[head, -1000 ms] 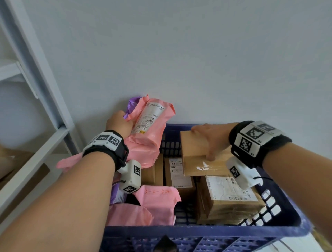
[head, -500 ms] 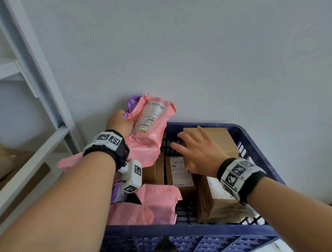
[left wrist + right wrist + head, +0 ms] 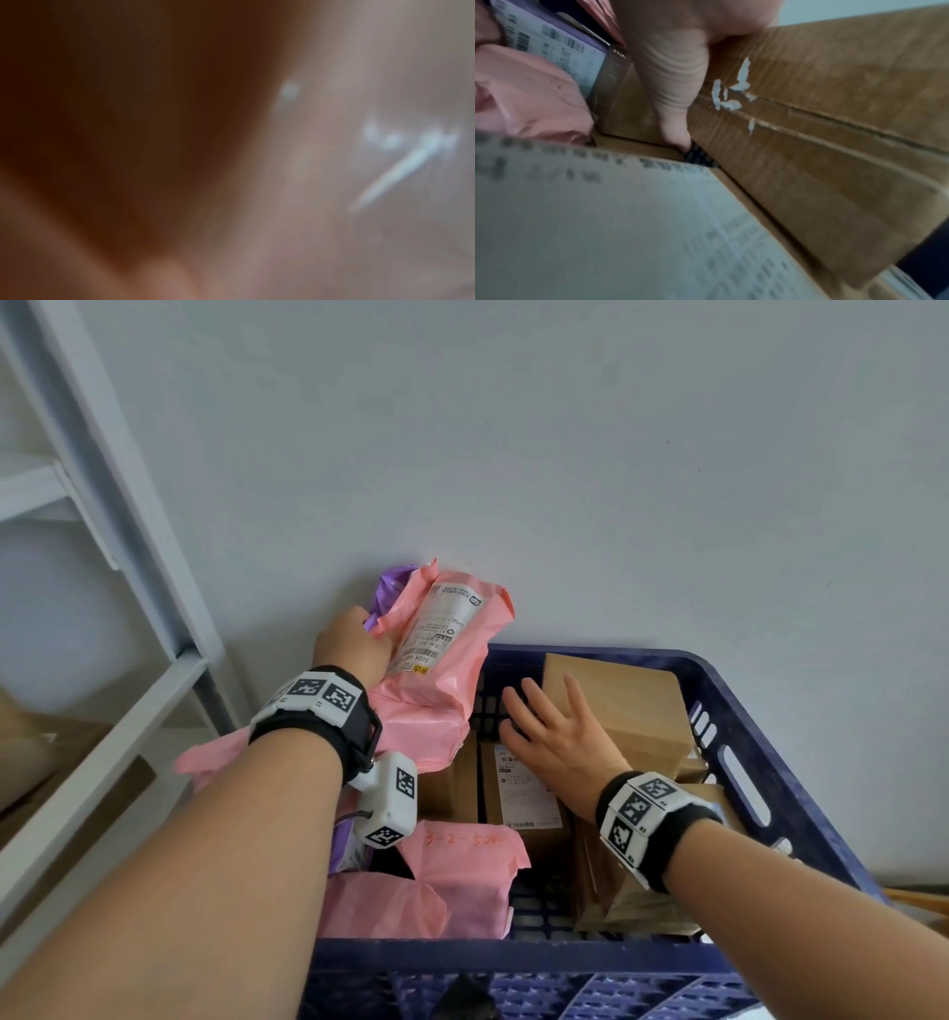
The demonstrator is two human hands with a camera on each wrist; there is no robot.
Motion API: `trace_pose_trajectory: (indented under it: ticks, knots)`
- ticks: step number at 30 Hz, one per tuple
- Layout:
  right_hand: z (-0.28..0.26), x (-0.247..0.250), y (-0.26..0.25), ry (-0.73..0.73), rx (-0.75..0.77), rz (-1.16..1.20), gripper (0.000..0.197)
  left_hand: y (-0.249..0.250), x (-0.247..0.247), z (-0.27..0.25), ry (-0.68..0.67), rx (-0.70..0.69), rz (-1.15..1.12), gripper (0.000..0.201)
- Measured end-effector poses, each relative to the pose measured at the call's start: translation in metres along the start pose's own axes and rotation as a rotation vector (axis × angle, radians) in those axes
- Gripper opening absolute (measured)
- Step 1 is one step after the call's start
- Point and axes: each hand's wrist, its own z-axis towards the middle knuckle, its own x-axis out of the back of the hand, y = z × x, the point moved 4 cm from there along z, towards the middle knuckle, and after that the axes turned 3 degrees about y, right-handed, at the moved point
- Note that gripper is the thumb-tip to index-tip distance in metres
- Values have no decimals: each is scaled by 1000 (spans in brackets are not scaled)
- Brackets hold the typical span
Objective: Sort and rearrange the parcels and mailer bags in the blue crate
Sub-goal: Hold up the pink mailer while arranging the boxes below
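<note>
The blue crate (image 3: 744,711) holds brown boxes and pink mailers. My left hand (image 3: 354,644) grips a pink mailer bag (image 3: 447,660) with a white label, lifted over the crate's back left corner; a purple bag (image 3: 390,588) sticks out behind it. My right hand (image 3: 554,737) lies flat with spread fingers against a plain brown box (image 3: 621,706) standing at the crate's back right. In the right wrist view the thumb (image 3: 675,81) runs down the side of this box (image 3: 808,132). The left wrist view is a dark blur.
A labelled box (image 3: 524,793) stands mid-crate, and another box (image 3: 631,896) sits under my right wrist. A pink mailer marked 3-2-504 (image 3: 467,865) and another pink bag (image 3: 380,906) lie front left. A white shelf frame (image 3: 154,660) stands left, with a wall behind.
My right hand set the plain brown box down at the crate's back right, let go its grip and now rests flat on it. The left hand still holds the pink mailer.
</note>
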Motion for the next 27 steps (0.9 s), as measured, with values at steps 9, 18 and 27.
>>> trace_pose_trajectory:
  ticks: [9,18,27]
  knots:
    - [9,43,57,195,-320,225,60,-4,-5,6,-10,1,20,27]
    - [-20,41,129,439,-719,830,57,-4,-8,10,-18,-7,40,27]
    - [-43,16,126,257,-899,768,60,-6,-8,10,-5,-11,36,25]
